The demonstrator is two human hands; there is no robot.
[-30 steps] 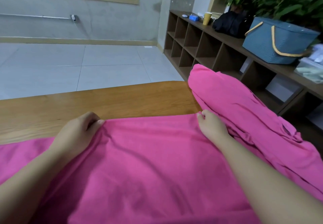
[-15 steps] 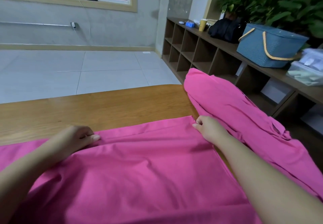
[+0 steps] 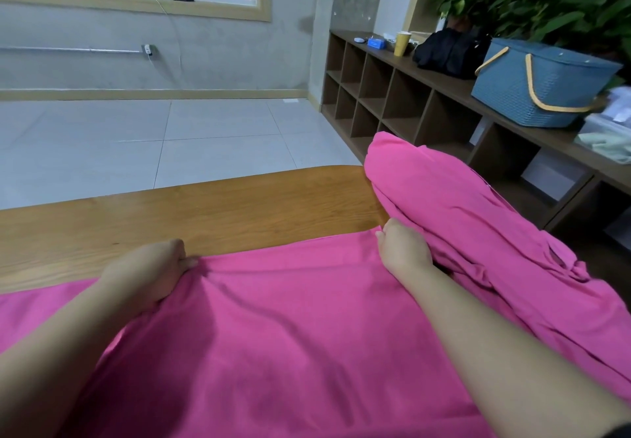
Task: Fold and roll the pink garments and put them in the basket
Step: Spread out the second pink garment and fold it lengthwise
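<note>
A pink garment [image 3: 290, 328] lies spread over the near part of the wooden table [image 3: 191, 212]. My left hand [image 3: 146, 270] grips its far edge at the left, fingers curled into the cloth. My right hand [image 3: 404, 250] pinches the same edge at its right corner. More pink garments [image 3: 478, 229] lie heaped along the table's right side, just beyond my right hand. The blue basket [image 3: 536, 86] with yellow handles stands on the shelf unit at the upper right, well away from both hands.
A brown shelf unit [image 3: 386, 96] of open cubbies runs along the right wall. On top of it are a black bag [image 3: 447, 51], a yellow cup [image 3: 401, 43] and plants [image 3: 546, 0]. Pale floor tiles [image 3: 170, 144] lie beyond the table's far edge.
My left hand has gone from lying flatter on the cloth to bunching the far edge in curled fingers, raising folds there. My right hand stays at the right corner.
</note>
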